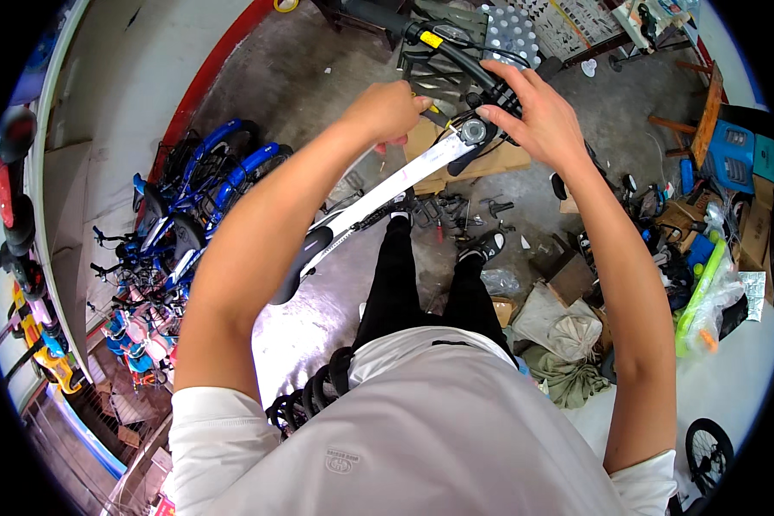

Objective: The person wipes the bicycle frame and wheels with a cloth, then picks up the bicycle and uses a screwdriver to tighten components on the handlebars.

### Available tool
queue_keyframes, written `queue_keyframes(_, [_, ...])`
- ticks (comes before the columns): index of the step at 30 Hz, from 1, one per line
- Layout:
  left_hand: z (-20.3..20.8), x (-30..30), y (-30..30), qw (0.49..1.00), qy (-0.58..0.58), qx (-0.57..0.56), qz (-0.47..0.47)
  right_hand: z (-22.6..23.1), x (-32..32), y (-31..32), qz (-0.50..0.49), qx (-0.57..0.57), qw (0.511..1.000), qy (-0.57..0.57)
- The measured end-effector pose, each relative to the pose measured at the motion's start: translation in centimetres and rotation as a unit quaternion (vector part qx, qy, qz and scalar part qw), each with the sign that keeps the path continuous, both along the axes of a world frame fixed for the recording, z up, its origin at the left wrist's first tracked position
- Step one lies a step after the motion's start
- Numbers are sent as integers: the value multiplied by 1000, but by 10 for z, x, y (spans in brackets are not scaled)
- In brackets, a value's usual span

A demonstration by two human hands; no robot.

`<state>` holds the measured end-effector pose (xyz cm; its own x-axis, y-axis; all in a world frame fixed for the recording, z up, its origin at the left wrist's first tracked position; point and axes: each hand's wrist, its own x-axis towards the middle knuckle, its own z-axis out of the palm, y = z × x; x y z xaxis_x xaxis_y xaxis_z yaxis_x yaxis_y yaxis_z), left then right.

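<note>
A bicycle with a white frame [404, 178] stands in front of me, its black saddle [301, 267] to the lower left. My left hand [385, 113] is closed on a slim black-and-yellow tool [436, 110], just left of the round cap [473, 131] on top of the stem; its exact kind is hard to make out. My right hand [537, 112] lies over the black handlebar [466, 62] beside the stem, thumb and fingers on either side of it. Part of the bar is hidden under that hand.
Loose tools and metal parts [451, 215] lie on the floor around my feet, near flattened cardboard [490, 162]. Blue bicycles [198, 193] crowd the left. A perforated metal stool [509, 36] stands ahead. Cloth sacks [559, 322], a blue crate [731, 155] and clutter fill the right.
</note>
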<state>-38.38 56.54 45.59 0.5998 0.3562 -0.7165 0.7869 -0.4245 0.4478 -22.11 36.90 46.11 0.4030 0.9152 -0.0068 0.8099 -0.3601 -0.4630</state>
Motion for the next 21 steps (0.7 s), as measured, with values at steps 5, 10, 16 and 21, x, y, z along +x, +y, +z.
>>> queue_keyframes(5, [22, 27, 11, 992, 94, -46, -65, -2, 0, 2, 0, -14, 1000, 10])
queue_keyframes(10, [31, -14, 43, 957, -61, -283, -16, 3, 0, -5, -19, -13, 1000, 16])
queue_keyframes(16, [-55, -83, 4, 824, -332, -391, 241, 3, 0, -1, -19, -1, 1000, 11])
queue_keyframes(21, [-96, -86, -40, 744, -467, -361, 312, 1, 1, 0, -29, -24, 999, 18])
